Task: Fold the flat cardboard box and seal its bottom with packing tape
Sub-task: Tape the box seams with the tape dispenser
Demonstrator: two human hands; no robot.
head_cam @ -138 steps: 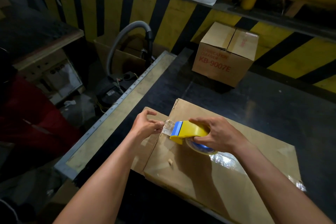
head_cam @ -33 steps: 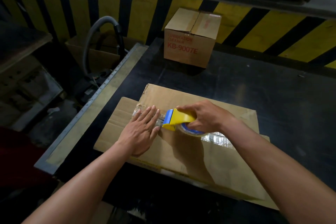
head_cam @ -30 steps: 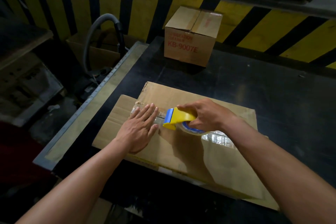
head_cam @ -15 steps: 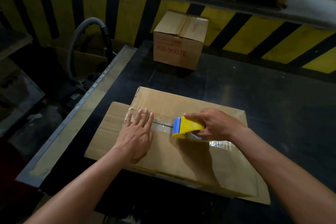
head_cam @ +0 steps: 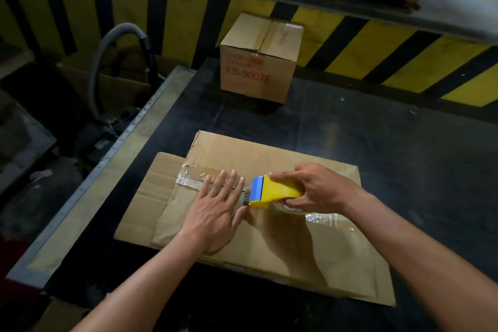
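A flat brown cardboard box lies on the black table, one flap sticking out to the left. A strip of clear packing tape runs across the flap joint. My left hand lies flat, fingers spread, pressing on the tape and cardboard. Just right of its fingertips, my right hand grips a yellow tape dispenser with a blue front edge, held low against the box. More shiny tape shows under my right wrist.
A sealed brown box printed KB-9007E stands at the table's far side. A yellow and black striped barrier runs behind. Left of the table's metal edge are a grey hose and clutter on the floor.
The tape's end went from pinched in my left fingers to stuck on the cardboard. My left hand now lies flat on it; the dispenser has drawn slightly right along the strip.
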